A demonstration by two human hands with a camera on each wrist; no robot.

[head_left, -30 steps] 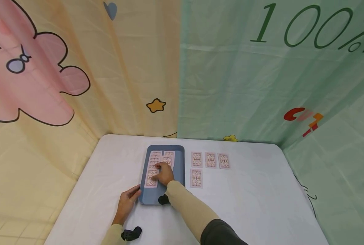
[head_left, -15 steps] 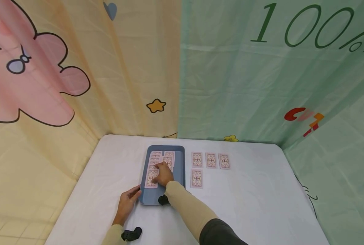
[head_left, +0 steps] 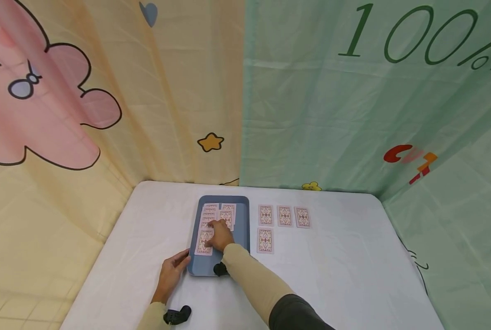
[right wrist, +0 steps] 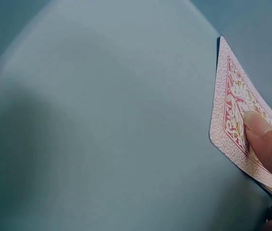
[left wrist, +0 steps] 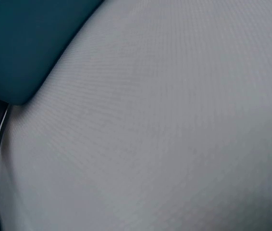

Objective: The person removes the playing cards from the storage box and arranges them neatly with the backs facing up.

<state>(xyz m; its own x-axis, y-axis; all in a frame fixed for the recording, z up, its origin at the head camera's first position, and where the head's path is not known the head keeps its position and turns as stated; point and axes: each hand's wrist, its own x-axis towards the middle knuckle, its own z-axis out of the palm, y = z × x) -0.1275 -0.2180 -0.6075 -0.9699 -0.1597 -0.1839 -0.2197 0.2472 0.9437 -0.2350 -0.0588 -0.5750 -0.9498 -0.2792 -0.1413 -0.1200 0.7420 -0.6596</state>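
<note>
White table [head_left: 336, 275] bears 4 cards [head_left: 284, 216], head view only; right grip [head_left: 221, 234] pinches another card [right wrist: 232, 108].

One bench [head_left: 344, 266] carries one tray [head_left: 204, 266]. Four cards [head_left: 265, 241] lie outside the tray; inside it, one column of overlapping cards [head_left: 206, 235] is too small to count, and a second column [head_left: 226, 217] shows at least two. Two hands show: one left hand [head_left: 171, 271], one right hand [head_left: 222, 235].
</note>
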